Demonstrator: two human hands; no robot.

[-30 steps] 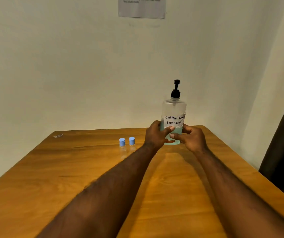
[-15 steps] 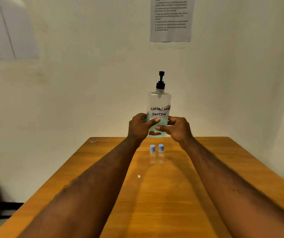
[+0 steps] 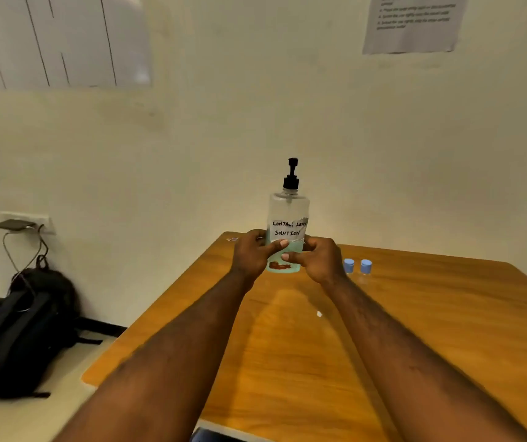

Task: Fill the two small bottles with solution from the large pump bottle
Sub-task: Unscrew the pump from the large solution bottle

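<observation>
**Both hands gripping the pump bottle at frame centre**

Head view: the left hand (image 3: 251,255) and right hand (image 3: 318,261) are wrapping the lower part of the pump bottle (image 3: 288,215) from either side, fingers curled round it and the thumbs lying across its front. The bottle is standing upright at centre frame, its black pump pointing up and bluish liquid showing low in it. The hands are covering most of its lower half, so whether its base is resting on the table (image 3: 415,330) cannot be told. The two small bottles (image 3: 348,266), blue caps on, are standing side by side on the table just right of the right hand, whose wrist is partly hiding the nearer one. A white speck (image 3: 319,313) is lying between the forearms. At lower left a black backpack (image 3: 23,327) is slumping against the wall, with a cable (image 3: 16,250) running up to a socket (image 3: 16,224). A lined board (image 3: 58,39) is filling the upper left and a printed sheet (image 3: 415,23) the upper right.

Against half a second ago, the small bottles are sitting right of the hands instead of below them, the sheet is showing farther right, and the backpack and socket are now appearing; the two-handed hold is staying the same.
</observation>
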